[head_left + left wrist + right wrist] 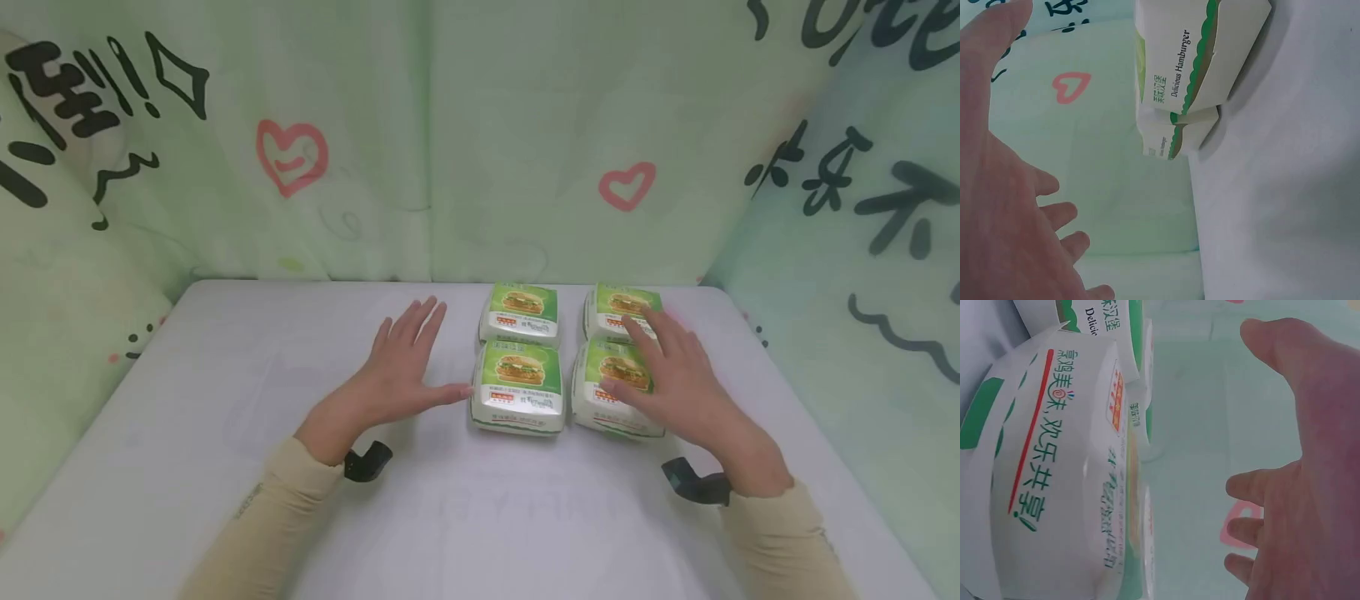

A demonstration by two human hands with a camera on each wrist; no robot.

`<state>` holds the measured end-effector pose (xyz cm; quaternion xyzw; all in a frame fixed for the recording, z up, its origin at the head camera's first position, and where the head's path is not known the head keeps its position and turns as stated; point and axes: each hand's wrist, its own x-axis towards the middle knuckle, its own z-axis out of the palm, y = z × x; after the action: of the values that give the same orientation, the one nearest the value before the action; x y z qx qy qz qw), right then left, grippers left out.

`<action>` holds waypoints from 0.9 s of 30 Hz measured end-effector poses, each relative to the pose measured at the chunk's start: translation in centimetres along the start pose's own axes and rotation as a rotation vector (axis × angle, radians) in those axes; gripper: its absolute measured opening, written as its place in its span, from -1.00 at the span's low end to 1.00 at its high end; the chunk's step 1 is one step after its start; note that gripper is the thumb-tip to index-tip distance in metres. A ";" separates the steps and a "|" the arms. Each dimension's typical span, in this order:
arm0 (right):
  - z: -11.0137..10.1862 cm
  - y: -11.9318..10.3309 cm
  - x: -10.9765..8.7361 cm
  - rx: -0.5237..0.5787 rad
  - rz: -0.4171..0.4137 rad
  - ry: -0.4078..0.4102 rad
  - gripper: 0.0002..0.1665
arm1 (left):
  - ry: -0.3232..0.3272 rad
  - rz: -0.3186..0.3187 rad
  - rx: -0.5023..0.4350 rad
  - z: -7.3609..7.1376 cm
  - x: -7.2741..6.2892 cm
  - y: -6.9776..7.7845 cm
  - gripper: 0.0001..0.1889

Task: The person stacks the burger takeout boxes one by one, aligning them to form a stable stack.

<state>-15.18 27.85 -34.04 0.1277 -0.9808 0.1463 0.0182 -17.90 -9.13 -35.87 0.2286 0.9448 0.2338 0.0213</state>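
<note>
Hamburger boxes in green and white stand in two pairs on the table, printed with a burger picture. In the head view, my left hand has its fingers spread, its thumb tip right at the left side of the front left box. Behind that is the back left box. My right hand is held over the front right box and the back right box, fingers apart, partly hiding both. Neither hand grips anything. The left wrist view shows box sides lettered "Delicious Hamburger".
A white-covered table runs back to a pale green curtain with hearts and black lettering. Similar curtain hangs at both sides. A narrow gap separates the left and right pairs of boxes. A black wrist mount sits under the left wrist.
</note>
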 end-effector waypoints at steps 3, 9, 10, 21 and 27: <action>0.4 0.3 -0.3 0.020 0.008 -0.012 0.12 | -0.012 0.015 -0.042 0.6 0.2 0.2 0.20; 1.2 1.2 -0.8 0.131 0.038 -0.023 0.11 | -0.023 0.032 -0.142 1.5 0.8 0.7 0.21; 1.2 1.4 -0.9 0.154 0.046 -0.024 0.11 | -0.028 0.031 -0.162 1.6 0.9 0.7 0.22; 2.7 3.2 -1.4 0.269 0.104 -0.049 0.16 | -0.087 -0.003 -0.339 4.1 1.8 1.4 0.21; 3.6 3.9 -1.3 0.265 0.074 -0.044 0.15 | -0.114 0.021 -0.365 4.9 2.1 1.7 0.21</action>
<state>-14.94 30.68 -38.64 0.0957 -0.9571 0.2721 -0.0259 -18.36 -4.72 -39.30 0.2439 0.8815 0.3880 0.1136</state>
